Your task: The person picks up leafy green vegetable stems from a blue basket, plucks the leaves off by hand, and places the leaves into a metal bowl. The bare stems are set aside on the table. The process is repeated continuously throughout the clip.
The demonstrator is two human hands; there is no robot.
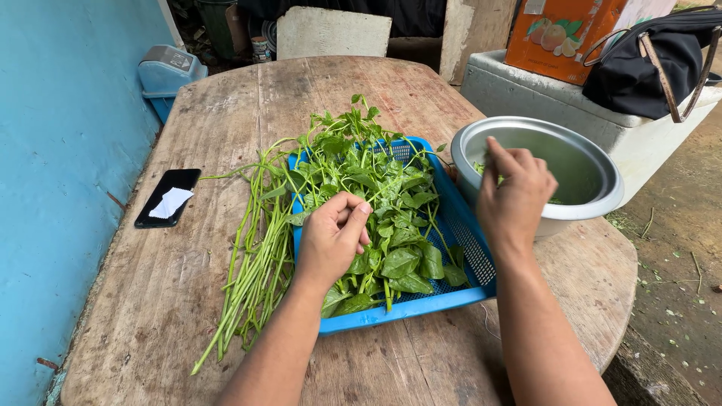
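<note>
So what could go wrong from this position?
1. The metal bowl looks to overhang the table edge; a push from the right hand reaching into it might tip it off.
2. Long stems hang outside the blue basket; the left hand could drag them off.

Both forearms were bare from the lower edge of the view to the wrists, with no sleeve, cuff or glove visible on either. The left hand (331, 239) carried no ring, watch, strap or bandage on the parts shown, and its nails were short, trimmed and unpainted. The right hand (514, 197) was likewise uncovered, with no jewellery or wrist wear on its visible back and wrist; its nails could not be assessed, as they faced away from the head camera.
</note>
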